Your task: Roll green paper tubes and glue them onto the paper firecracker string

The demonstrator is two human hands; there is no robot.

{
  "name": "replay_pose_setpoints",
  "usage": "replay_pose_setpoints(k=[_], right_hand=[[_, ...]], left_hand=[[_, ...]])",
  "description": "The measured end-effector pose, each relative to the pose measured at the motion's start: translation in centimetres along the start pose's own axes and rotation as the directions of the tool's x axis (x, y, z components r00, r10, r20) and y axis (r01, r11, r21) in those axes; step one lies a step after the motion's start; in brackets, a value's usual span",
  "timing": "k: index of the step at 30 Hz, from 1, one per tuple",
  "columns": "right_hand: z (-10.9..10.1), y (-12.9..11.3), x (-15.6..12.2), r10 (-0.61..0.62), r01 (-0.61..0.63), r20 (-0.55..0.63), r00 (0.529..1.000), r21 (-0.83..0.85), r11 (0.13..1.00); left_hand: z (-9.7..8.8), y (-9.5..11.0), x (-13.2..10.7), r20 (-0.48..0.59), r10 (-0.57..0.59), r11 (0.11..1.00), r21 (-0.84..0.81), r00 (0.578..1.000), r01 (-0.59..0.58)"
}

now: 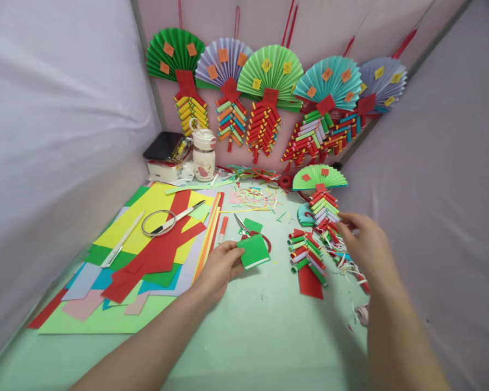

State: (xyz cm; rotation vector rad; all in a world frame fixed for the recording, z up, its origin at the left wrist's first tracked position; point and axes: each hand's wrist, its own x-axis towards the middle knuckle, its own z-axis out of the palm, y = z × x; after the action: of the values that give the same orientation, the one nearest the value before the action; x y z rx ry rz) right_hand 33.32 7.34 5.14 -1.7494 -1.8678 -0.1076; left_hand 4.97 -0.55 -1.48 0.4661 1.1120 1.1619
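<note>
My left hand (227, 266) pinches a green paper square (254, 252) by its left edge, above the table's middle. A white strip runs along the square's lower edge. Partly under it lie red-handled scissors (244, 224) and another green paper piece (253, 225). On the right, my right hand (364, 239) has thumb and forefinger drawn together at a small paper fan decoration (320, 178) with rolled-paper firecrackers. Whatever those fingertips hold is too small to make out. Between the hands rests a firecracker string of paper rolls (307, 251) on a red paper strip (310, 282).
Coloured paper sheets (146, 320) cover the left side, topped by a tape ring (158, 223) and pens. A white bottle (204, 157) stands behind. Paper scraps (255, 198) litter the back. Several finished fan decorations (270, 70) hang on the wall. A red glue stick (223, 229) lies near the scissors.
</note>
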Motion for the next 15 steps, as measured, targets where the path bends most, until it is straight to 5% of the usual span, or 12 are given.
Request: replay_pose_setpoints(k=[5, 10, 15], right_hand=[[6.2, -7.0, 5.4, -0.095, 0.1, 0.373, 0.923, 0.005, 0.995], [13.3, -9.8, 8.9, -0.036, 0.107, 0.516, 0.856, -0.109, 0.988], [17.2, -10.2, 9.9, 0.032, 0.113, 0.557, 0.83, -0.224, 0.968]], left_hand=[[-0.2, -0.1, 0.0, 0.029, -0.018, 0.999, -0.031, 0.999, 0.019], [-0.4, -0.2, 0.1, 0.008, -0.001, 1.0, -0.031, 1.0, 0.001], [-0.4, -0.1, 0.0, 0.003, -0.003, 0.999, -0.032, 1.0, 0.003]])
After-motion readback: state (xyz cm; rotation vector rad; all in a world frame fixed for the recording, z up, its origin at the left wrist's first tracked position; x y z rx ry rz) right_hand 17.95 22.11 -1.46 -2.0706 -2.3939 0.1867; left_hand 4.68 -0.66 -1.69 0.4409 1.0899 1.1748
